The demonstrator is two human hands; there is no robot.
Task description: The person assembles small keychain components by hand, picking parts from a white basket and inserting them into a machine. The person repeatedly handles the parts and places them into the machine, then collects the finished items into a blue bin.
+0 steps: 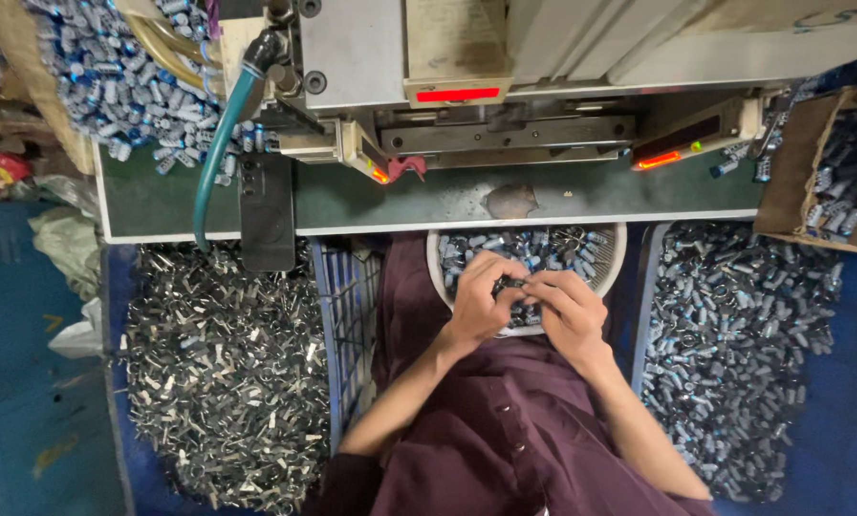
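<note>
My left hand (478, 298) and my right hand (567, 308) meet over a round white bowl (435, 263) that rests on my lap. The bowl holds several small blue-and-silver cylindrical parts (543, 248). Both hands pinch a small dark part (511, 284) between their fingertips, just above the bowl's near side. My sleeves and lap are covered in dark maroon cloth.
A green workbench edge (400, 205) carries a grey machine (505, 115) with red lights. A black phone (267, 215) and a teal hose (216, 158) lie on the bench's left. Crates of dark metal parts (218, 373) and blue cylinders (734, 344) flank me; a cardboard box (811, 172) stands right.
</note>
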